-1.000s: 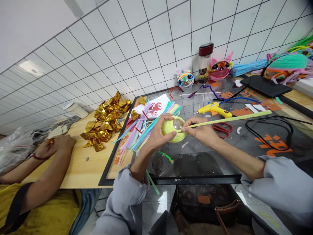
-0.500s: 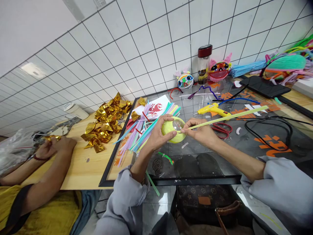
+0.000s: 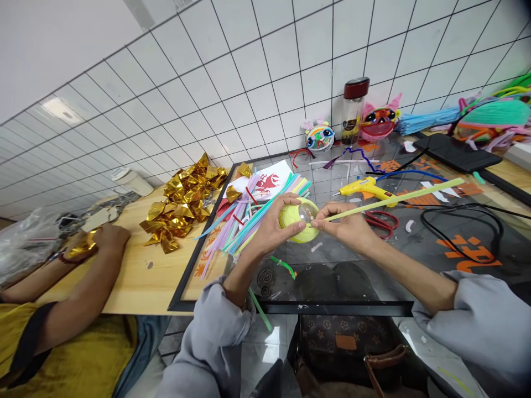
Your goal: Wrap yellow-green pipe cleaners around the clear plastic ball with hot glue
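Note:
My left hand (image 3: 279, 225) is wrapped round a clear ball (image 3: 299, 235) that is partly covered with yellow pipe cleaner; a see-through patch shows near its top. Between the thumb and fingers of my right hand (image 3: 342, 224) a yellow pipe cleaner (image 3: 409, 194) is pinched close to its end, against the ball's edge. The strip's long free part sticks out to the right. A bundle of pastel pipe cleaners (image 3: 244, 221) lies just left of the ball. Behind my right hand are a yellow glue gun (image 3: 365, 188) and red-handled scissors (image 3: 384, 221).
At left, another person's hands (image 3: 99, 243) hold gold foil beside a gold foil heap (image 3: 178, 204). Against the wall stand a bottle (image 3: 354, 113) and two decorated faces (image 3: 318, 137). A black cable (image 3: 460, 237) and a phone (image 3: 456, 152) lie at right. A handbag (image 3: 348, 348) sits below the table edge.
The view has shifted slightly, so things appear a little further right. My hands keep the same hold on the ball and pipe cleaner. The other person's hands have turned the gold foil.

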Demonstrator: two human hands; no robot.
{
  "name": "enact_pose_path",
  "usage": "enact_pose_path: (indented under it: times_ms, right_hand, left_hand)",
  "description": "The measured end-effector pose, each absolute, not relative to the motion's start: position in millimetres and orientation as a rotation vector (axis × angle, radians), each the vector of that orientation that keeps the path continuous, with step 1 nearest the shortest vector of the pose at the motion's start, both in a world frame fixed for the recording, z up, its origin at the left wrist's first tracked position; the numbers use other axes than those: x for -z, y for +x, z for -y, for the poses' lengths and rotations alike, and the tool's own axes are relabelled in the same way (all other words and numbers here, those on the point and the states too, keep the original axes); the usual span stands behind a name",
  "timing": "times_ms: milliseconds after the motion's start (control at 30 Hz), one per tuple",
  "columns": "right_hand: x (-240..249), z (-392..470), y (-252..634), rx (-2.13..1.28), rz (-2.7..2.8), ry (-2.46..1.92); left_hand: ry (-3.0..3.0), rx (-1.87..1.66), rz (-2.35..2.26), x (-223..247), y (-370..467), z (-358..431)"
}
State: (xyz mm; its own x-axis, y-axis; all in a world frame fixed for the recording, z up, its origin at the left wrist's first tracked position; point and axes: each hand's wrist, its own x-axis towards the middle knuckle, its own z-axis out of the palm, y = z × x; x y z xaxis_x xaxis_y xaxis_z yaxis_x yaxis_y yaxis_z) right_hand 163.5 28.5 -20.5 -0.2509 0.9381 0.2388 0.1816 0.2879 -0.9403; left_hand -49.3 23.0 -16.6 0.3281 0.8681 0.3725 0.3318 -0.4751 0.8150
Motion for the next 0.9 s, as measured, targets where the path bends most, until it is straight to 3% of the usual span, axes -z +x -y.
enact_pose_path:
  times_ms: [400, 633, 900]
  right_hand:
    - [15.3, -30.4, 171.5, -1.107, 1.799, -0.946]
    - [16.6, -38.6, 185.2, -0.628, 1.816, -0.919]
    - [21.3, -33.0, 178.7, -0.559, 1.765, -0.884]
  left_hand:
    - [1.971, -1.114, -1.037, 17.9, -48.9, -24.2]
    - [1.976, -1.106, -1.059, 14.7, -45.3, -22.3]
    - [1.996, -1.107, -1.039, 13.4, -43.6, -22.9]
